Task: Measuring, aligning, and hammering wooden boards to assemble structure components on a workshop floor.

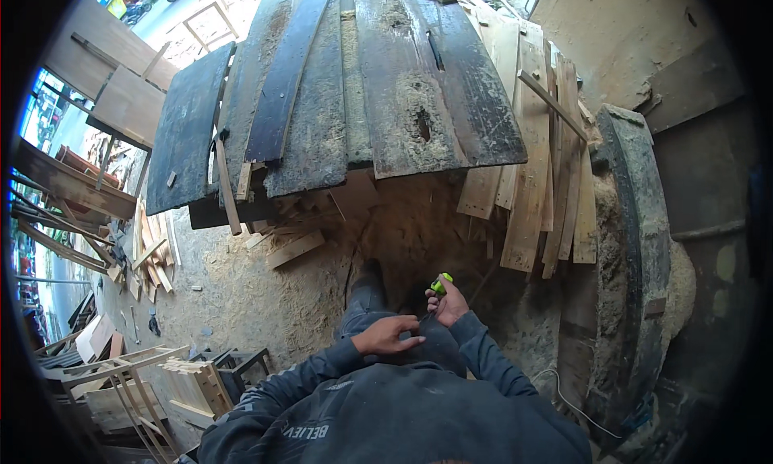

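Note:
In front of my body, my right hand is closed around a small bright yellow-green tape measure, its case showing above the fingers. Just left of it and lower, my left hand is held over my lap with its fingers curled together. Whatever those fingers pinch, if anything, is too small to make out. A thin dark shape lies between the two hands, and I cannot tell whether it is part of the tape. Beyond my hands, wide weathered planks lie side by side on a raised stack.
Paler boards lean at the right of the stack, beside a long thick timber. Sawdust covers the floor. Wooden frames and a bundle of short slats stand at lower left. A white cord lies at lower right.

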The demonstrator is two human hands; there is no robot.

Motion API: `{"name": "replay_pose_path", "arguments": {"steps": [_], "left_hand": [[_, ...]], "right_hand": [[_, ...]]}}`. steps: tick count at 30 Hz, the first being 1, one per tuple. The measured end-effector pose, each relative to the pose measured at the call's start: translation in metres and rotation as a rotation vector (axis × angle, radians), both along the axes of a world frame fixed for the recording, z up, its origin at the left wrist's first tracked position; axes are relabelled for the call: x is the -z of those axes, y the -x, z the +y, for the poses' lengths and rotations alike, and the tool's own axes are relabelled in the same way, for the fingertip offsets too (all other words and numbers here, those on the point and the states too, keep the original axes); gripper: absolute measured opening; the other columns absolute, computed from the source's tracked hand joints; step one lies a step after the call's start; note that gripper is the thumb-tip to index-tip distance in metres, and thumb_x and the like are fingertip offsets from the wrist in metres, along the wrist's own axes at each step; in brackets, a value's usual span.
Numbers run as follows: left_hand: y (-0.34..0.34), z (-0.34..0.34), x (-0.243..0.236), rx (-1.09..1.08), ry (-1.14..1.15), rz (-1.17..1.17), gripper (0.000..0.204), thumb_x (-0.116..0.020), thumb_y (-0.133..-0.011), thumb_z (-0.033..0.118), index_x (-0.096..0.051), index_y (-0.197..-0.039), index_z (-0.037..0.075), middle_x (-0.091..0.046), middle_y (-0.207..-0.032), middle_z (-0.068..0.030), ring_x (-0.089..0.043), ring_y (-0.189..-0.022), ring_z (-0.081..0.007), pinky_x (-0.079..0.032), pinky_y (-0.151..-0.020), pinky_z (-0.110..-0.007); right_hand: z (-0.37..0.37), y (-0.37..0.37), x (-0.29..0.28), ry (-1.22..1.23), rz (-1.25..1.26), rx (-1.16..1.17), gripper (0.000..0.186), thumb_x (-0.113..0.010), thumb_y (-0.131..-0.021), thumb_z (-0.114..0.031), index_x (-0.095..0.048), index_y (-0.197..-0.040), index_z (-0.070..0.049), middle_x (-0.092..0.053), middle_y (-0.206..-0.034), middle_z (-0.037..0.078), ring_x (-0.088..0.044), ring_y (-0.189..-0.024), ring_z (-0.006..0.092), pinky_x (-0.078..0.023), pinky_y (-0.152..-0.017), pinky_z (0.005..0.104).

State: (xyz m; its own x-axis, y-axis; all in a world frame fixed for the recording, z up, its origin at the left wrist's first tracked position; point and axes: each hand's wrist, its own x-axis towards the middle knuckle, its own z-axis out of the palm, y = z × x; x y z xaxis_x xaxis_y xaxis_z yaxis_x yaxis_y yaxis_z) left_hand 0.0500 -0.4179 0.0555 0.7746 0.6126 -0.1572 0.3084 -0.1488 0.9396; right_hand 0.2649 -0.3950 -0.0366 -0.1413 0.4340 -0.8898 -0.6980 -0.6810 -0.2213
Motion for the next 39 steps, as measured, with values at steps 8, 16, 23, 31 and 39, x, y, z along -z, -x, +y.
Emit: {"name": "replay_pose_path", "arguments": {"steps": [8,16,23,31,39], "left_hand": [[0.069,0.141,-0.001,-0.427,-0.429,0.153,0.043,-0.076,-0.085,0.032,-0.063,-0.119,0.009,-0.063,-0.12,-0.0126,-0.059,-0.114,-0.033,-0.048,-0.098,-0.041],[0.267,0.383,0.041,-1.076,-0.526,1.144,0.115,-0.068,-0.068,0.081,-0.028,-0.154,0.015,-0.026,-0.157,-0.023,-0.028,-0.144,-0.0443,-0.029,-0.116,-0.053],[0.273,0.388,0.056,-1.141,0.013,1.249,0.126,-0.065,-0.064,0.087,-0.011,-0.16,0.025,-0.007,-0.163,-0.0239,-0.011,-0.149,-0.0471,-0.016,-0.118,-0.062],[0.179,0.312,0.058,-1.384,-0.108,1.18,0.119,-0.077,-0.065,0.07,-0.016,-0.157,0.026,-0.021,-0.156,-0.0227,-0.021,-0.144,-0.0449,-0.021,-0.111,-0.066],[0.194,0.339,0.052,-1.395,-0.016,1.155,0.118,-0.077,-0.066,0.069,-0.019,-0.158,0.025,-0.018,-0.158,-0.0239,-0.02,-0.144,-0.0453,-0.019,-0.113,-0.066]], "right_hand": [[0.008,-0.026,-0.005,-0.078,0.135,-0.077,0.039,-0.06,-0.095,-0.054,-0.059,-0.1,-0.015,-0.052,-0.066,-0.001,-0.037,-0.047,0.0083,-0.029,-0.047,0.0246],[0.045,-0.121,-0.011,-0.05,-0.093,-0.113,0.043,-0.059,-0.095,-0.055,-0.063,-0.108,-0.014,-0.056,-0.071,0.0,-0.042,-0.052,0.0096,-0.033,-0.048,0.0248],[0.133,-0.159,-0.031,-0.045,-0.328,-0.048,0.041,-0.061,-0.095,-0.054,-0.059,-0.103,-0.014,-0.055,-0.072,-0.001,-0.043,-0.053,0.0088,-0.032,-0.046,0.0239],[0.194,-0.147,-0.105,-0.164,-0.553,0.125,0.04,-0.06,-0.096,-0.052,-0.062,-0.1,-0.012,-0.056,-0.069,-0.002,-0.044,-0.05,0.0074,-0.032,-0.043,0.023],[0.27,-0.067,-0.151,-0.427,-0.691,-0.081,0.04,-0.063,-0.096,-0.046,-0.063,-0.093,-0.006,-0.058,-0.066,0.0,-0.044,-0.046,0.0064,-0.031,-0.041,0.023]]}}
